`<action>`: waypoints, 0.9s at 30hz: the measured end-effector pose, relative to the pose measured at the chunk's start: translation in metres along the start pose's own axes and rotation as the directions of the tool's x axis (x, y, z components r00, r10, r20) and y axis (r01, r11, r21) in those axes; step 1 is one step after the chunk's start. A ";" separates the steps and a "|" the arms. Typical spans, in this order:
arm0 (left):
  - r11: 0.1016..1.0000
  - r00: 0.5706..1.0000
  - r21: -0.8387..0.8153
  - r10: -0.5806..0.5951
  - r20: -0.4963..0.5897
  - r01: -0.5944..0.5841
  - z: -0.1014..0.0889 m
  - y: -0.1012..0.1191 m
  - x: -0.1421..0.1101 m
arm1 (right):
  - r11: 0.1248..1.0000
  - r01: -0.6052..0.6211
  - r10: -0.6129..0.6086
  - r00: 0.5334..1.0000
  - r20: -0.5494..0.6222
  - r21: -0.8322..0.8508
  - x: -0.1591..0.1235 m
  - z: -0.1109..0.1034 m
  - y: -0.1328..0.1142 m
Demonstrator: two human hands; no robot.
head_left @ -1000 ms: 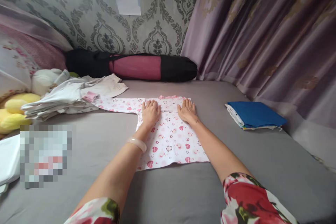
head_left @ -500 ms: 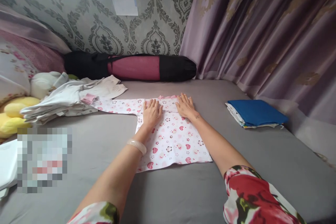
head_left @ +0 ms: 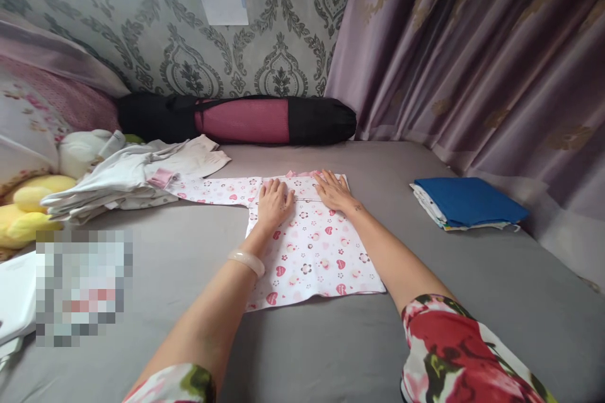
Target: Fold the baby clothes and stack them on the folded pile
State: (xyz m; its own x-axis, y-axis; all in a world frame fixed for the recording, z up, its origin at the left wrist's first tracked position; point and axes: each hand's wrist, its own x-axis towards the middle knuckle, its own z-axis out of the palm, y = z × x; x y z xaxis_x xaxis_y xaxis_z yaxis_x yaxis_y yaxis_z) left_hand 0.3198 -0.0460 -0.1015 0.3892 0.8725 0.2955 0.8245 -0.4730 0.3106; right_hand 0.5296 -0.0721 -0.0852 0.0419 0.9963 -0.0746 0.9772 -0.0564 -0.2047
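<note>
On the sheet (head_left: 182, 274), my left hand (head_left: 274, 203) and right hand (head_left: 334, 191) lie flat, clasping nothing, on the printed top (head_left: 312, 250), likely light, soft, best pinched by its hem (head_left: 293, 297).

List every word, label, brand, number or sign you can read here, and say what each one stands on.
None can be read.
Shirt: the red hearts carry marks that may be lettering, too small to read.
Pixelated patch at left: blocked out, unreadable.
Paper on the wall: no legible writing.
</note>
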 end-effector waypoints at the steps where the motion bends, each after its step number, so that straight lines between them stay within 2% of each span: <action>1: 1.000 1.000 0.000 -0.020 -0.013 0.020 0.000 0.000 0.000 | 1.000 0.000 0.000 1.000 0.011 0.009 0.000 -0.001 0.000; 4: 0.999 0.999 0.015 -0.037 -0.024 0.038 0.000 0.001 0.000 | 0.999 -0.041 0.041 0.999 0.012 0.030 -0.001 -0.005 0.000; 8: 0.999 1.000 0.033 -0.020 -0.001 0.020 0.003 0.002 0.001 | 0.983 -0.183 0.181 0.981 -0.073 -0.019 -0.003 -0.003 0.003; 11: 0.999 1.000 0.021 -0.025 0.001 0.025 0.006 0.001 0.001 | 0.972 -0.232 0.229 0.971 -0.061 -0.033 -0.004 0.002 0.005; 17: 0.999 0.999 0.021 -0.023 -0.023 0.024 0.009 -0.001 0.001 | 0.974 -0.228 0.226 0.972 -0.057 -0.018 -0.002 0.003 0.006; 22: 0.997 0.995 0.026 -0.066 -0.081 0.069 0.008 -0.001 0.001 | 0.970 -0.241 0.240 0.970 -0.033 -0.029 -0.002 0.000 0.006; 25: 0.998 0.993 0.004 -0.057 -0.103 0.057 0.011 -0.001 0.002 | 0.971 -0.235 0.231 0.969 -0.091 -0.040 -0.002 -0.002 -0.007; 27: 0.997 0.990 -0.038 -0.065 -0.124 0.060 0.015 -0.002 0.004 | 0.987 -0.154 0.148 0.981 -0.129 -0.035 -0.002 -0.002 -0.024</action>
State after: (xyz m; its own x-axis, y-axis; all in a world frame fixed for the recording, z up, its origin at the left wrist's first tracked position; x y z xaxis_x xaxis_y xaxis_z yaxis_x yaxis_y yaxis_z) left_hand 0.3253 -0.0400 -0.1143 0.2809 0.8792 0.3848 0.8303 -0.4237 0.3620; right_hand 0.5066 -0.0729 -0.0779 0.2126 0.9769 0.0220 0.9659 -0.2066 -0.1562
